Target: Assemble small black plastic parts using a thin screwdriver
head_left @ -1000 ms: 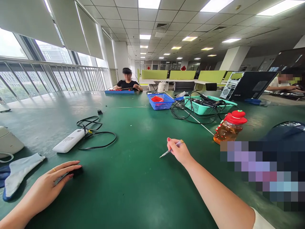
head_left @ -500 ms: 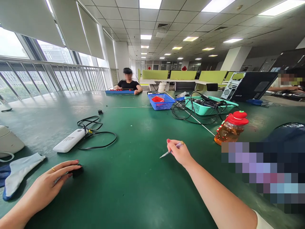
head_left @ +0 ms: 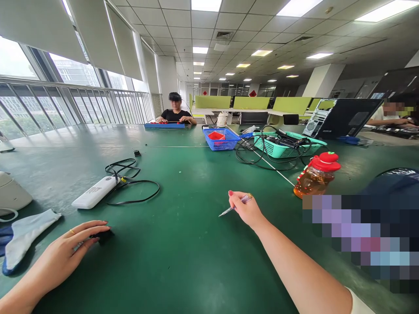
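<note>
One slim pen-like tool, pinched between thumb and fingers of the right hand; tip projecting beyond them toward the left, contact with the tabletop unclear. One small black object, at the fingertips of the left hand; thumb parted from fingers, grip not discernible. One white power bank, beyond the left hand. One red-lidded bottle, beyond and right of the right hand.

Slim tilted tool, small black object
</note>
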Action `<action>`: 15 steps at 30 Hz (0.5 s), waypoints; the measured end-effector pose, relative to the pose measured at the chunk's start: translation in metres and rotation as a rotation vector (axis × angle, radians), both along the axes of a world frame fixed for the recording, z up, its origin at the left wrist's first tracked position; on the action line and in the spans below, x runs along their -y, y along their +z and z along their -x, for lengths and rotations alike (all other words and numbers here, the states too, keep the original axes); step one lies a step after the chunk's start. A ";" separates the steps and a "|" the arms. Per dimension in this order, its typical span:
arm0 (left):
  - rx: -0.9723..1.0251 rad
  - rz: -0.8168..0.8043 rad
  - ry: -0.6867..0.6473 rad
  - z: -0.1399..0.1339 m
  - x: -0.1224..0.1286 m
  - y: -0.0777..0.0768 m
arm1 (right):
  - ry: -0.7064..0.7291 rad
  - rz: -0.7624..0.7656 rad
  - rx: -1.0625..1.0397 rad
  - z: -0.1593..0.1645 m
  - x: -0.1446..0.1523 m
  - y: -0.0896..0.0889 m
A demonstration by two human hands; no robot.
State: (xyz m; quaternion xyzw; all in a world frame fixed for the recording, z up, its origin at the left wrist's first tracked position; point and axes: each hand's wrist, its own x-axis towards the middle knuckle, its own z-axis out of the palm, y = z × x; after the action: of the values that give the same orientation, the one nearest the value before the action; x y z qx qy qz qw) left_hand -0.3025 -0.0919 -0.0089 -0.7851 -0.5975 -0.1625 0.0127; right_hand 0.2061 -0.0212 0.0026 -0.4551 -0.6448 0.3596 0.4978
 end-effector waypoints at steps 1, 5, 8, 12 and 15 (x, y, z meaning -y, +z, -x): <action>0.002 -0.004 0.004 0.000 0.000 0.000 | -0.003 -0.003 0.002 0.000 0.000 0.001; 0.013 -0.030 0.027 -0.004 0.001 0.002 | 0.002 -0.006 0.006 0.001 0.001 0.003; 0.027 -0.052 0.041 -0.008 0.002 0.003 | 0.006 0.003 0.006 0.001 0.001 0.003; 0.061 -0.088 0.049 -0.009 0.003 0.003 | 0.008 0.007 0.008 0.001 0.001 0.002; 0.041 -0.095 0.047 -0.006 0.003 0.001 | 0.009 -0.001 0.013 0.001 0.001 0.002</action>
State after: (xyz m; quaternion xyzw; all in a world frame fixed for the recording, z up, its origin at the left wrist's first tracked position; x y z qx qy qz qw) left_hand -0.2968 -0.0952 -0.0078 -0.7658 -0.6077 -0.2062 0.0417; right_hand 0.2050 -0.0227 0.0050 -0.4543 -0.6501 0.3586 0.4923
